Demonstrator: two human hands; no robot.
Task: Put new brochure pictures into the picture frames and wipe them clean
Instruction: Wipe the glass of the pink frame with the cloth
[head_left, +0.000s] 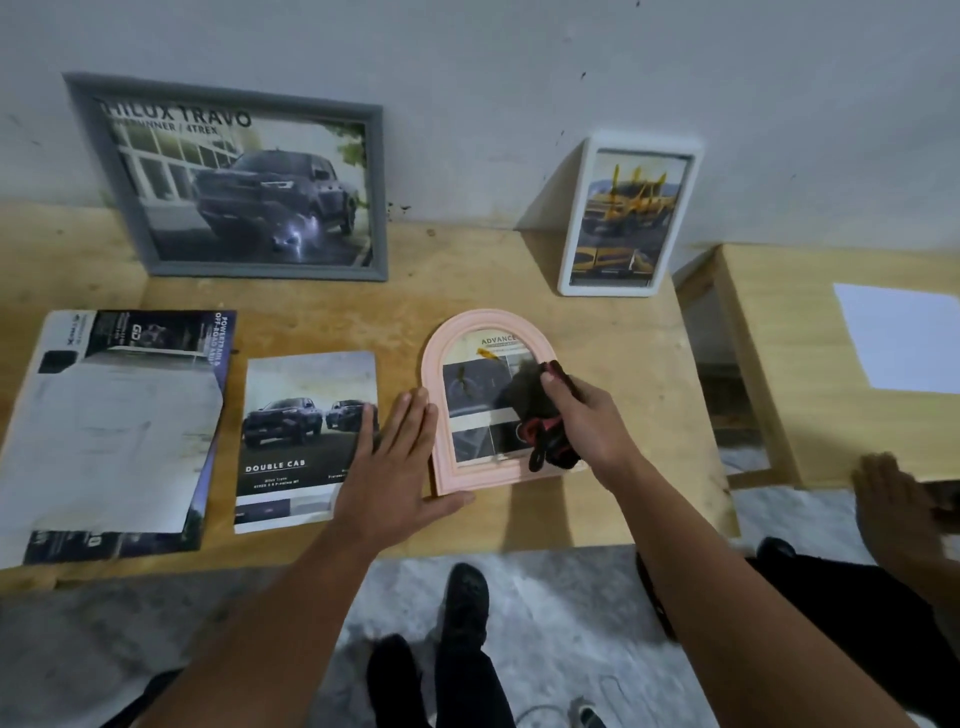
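Observation:
A pink arched picture frame (440, 415) lies flat on the wooden table (597, 509), with a brochure picture behind its glass. My right hand (587, 421) is closed on a black and red cloth (540, 415) that rests on the right half of the glass. My left hand (395, 467) lies flat with fingers spread against the frame's left side, thumb along its bottom edge. A grey frame (249, 187) with a truck picture and a white frame (623, 218) with a yellow picture lean upright on the wall.
A double cab brochure page (296, 431) lies left of the pink frame, partly under my left hand. A stack of brochures (114, 426) sits at the far left. A second wooden table (810, 364) with a white sheet (904, 338) stands right; another person's hand (893, 499) rests there.

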